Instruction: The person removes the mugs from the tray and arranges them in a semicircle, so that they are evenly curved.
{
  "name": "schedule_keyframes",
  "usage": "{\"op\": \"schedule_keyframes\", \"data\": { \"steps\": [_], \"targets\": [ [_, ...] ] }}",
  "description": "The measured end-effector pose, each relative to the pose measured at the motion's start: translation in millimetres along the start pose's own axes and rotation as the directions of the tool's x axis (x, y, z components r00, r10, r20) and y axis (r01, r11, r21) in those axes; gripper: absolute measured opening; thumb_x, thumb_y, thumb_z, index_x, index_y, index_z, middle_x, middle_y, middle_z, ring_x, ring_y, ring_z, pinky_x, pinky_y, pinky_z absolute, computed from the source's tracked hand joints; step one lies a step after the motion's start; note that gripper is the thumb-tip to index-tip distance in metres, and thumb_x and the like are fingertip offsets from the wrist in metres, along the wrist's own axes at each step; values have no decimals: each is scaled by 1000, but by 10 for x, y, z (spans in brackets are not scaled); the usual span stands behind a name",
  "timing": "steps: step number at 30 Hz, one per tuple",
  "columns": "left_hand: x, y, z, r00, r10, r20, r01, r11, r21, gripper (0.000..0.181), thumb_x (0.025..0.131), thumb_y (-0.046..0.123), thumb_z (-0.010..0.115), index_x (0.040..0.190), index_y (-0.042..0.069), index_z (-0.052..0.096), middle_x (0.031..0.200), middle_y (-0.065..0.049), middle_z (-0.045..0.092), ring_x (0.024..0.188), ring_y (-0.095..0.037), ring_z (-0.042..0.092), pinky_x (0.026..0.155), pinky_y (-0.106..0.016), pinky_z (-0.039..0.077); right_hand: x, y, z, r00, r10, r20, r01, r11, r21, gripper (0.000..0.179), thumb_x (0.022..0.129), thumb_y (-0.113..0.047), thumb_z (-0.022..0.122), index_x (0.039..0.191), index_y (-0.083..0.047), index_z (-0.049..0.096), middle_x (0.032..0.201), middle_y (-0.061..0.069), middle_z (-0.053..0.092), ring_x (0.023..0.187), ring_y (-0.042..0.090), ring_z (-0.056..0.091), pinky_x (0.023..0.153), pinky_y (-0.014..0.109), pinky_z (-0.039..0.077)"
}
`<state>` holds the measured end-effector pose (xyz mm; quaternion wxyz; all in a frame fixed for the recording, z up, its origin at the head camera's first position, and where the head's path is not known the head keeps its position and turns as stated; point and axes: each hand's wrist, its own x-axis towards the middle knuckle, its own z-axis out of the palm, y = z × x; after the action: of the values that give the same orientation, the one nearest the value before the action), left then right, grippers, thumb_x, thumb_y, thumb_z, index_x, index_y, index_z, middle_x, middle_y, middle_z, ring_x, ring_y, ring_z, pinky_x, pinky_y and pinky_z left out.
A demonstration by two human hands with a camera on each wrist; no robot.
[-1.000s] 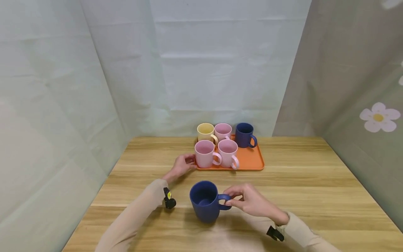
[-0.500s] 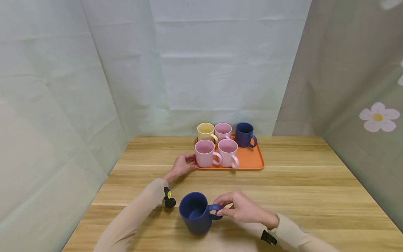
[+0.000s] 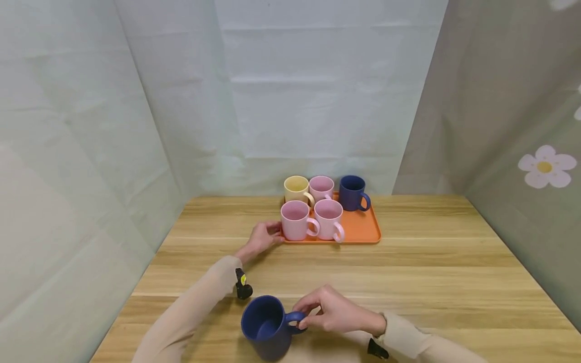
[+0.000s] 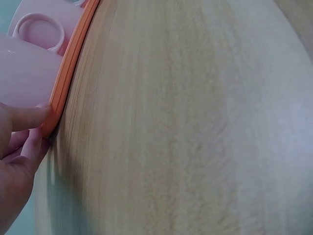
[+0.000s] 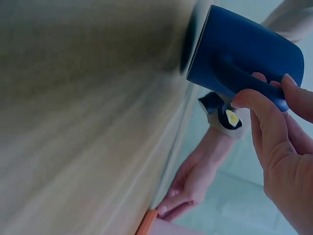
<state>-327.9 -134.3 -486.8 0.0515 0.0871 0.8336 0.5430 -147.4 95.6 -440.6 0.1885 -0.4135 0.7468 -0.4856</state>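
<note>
Pale hangings (image 3: 317, 106) are framing the wooden tabletop (image 3: 436, 267). Our left hand (image 3: 262, 238) is pinching the orange tray (image 3: 361, 229); our right hand (image 3: 335, 312) is holding the nearer navy mug (image 3: 269, 337) by its handle (image 3: 296, 316), seemingly just above the tabletop (mid-carry, we're judging), so the next move is needing steadiness.

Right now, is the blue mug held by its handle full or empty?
The held blue mug looks empty: the head view looks into its mouth, down to the bare bottom.

From here the base of the yellow mug (image 3: 295, 195) is hidden; the left wrist view's edge crops the left hand (image 4: 17, 169).
</note>
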Motion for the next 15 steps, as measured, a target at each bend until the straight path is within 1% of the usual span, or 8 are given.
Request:
{"op": "schedule_keyframes", "data": {
  "steps": [3,7,13,15],
  "targets": [
    [4,6,1,1000,4,3,-4,1000,0,53,76,-10,74,126,-8,58,127,-27,61,117,-36,62,97,-38,55,13,16,41,1000,-7,14,7,1000,12,17,86,-9,71,103,-6,72,91,7,75,84,-7,64,69,18,61],
    [7,6,-1,1000,14,7,-14,1000,-14,53,76,-11,73,126,-10,57,127,-29,60,117,-37,61,98,-38,55,33,32,94,999,2,35,-4,998,56,17,86,-8,71,103,-5,72,93,9,75,85,-6,65,71,19,62],
    [13,-3,-4,1000,29,10,-29,999,-31,52,76,-12,72,125,-12,56,127,-31,59,118,-38,60,98,-37,55,60,53,175,999,7,42,-10,997,79,16,86,-9,71,102,-4,72,94,8,75,86,-7,64,72,17,61],
    [14,-9,-5,1000,24,14,-23,999,-41,52,76,-13,72,126,-12,56,128,-31,58,118,-38,60,98,-38,55,65,61,204,999,12,46,-17,995,97,16,85,-7,71,101,-3,72,93,9,75,85,-7,64,73,17,61]
  ]
}}
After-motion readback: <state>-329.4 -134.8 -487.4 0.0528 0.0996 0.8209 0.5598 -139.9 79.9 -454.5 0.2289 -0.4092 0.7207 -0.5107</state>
